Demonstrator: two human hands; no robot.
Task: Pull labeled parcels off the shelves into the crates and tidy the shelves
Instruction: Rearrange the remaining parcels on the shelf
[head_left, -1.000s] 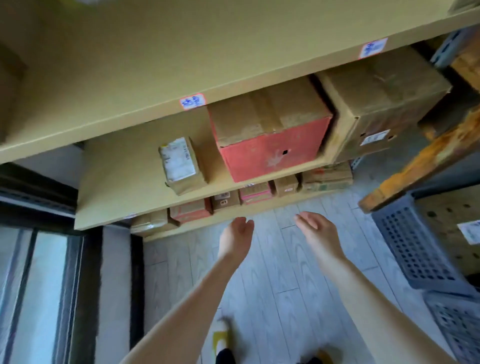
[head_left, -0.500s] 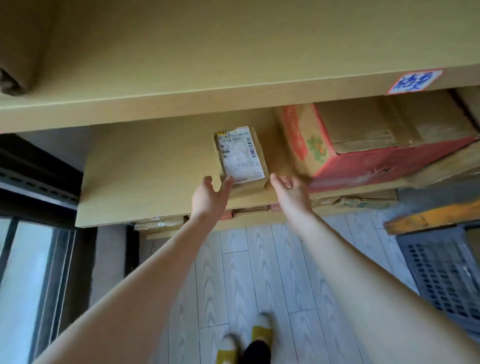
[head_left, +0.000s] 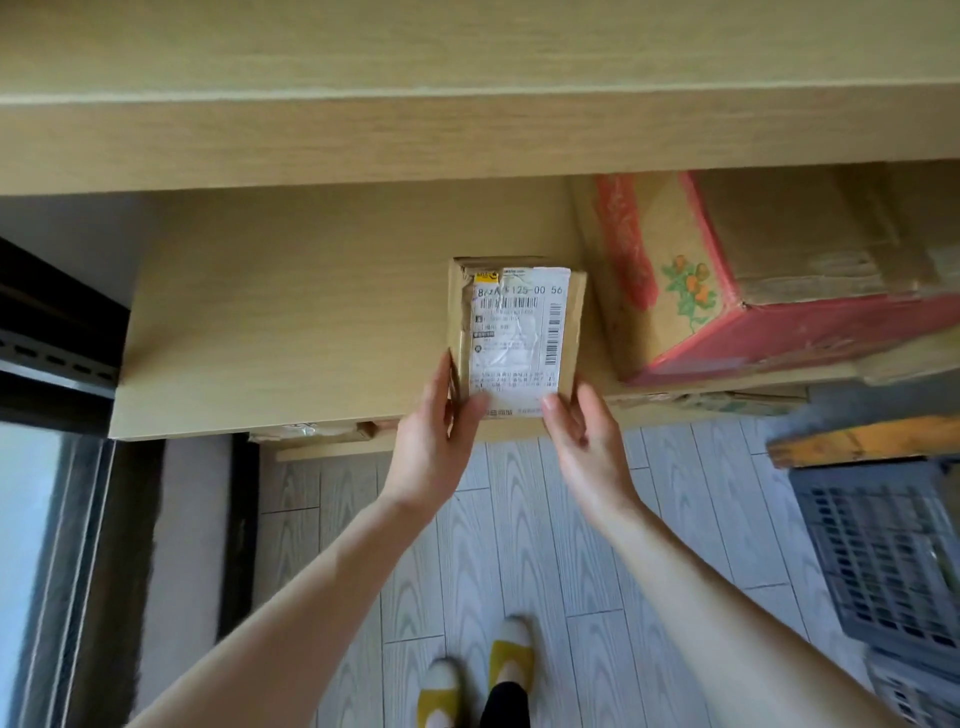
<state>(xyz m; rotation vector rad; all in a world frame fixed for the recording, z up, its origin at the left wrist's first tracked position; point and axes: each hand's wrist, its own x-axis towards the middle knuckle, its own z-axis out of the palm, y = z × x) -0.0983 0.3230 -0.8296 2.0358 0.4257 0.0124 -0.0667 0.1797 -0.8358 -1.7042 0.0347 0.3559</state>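
**One labelled parcel gripped at the shelf edge**

I see one small cardboard parcel (head_left: 514, 332) sitting at the front edge of the middle shelf (head_left: 291, 332), its near end just over the lip. Both hands are on it: my view has the left hand (head_left: 434, 447) pressed against its left side with the thumb on the top face, and the right hand (head_left: 584, 441) pinching the near right corner, thumb on top and fingers under or behind (hidden from me). One white shipping label (head_left: 519, 338) covers most of the top; I can read "125-00 56" in large print above one barcode, with a second barcode running down its right edge. The smaller print is too blurred to read.

Just to the right, not touching, stands one large red-and-brown carton (head_left: 769, 291) with a printed sprig of orange fruit on its side. One shelf board (head_left: 467, 140) hangs above. Below, flatter parcels (head_left: 311, 431) peek out on a lower shelf; I cannot count them. Two grey crates (head_left: 883, 551) are stacked on the wood-grain floor (head_left: 519, 545) at right.
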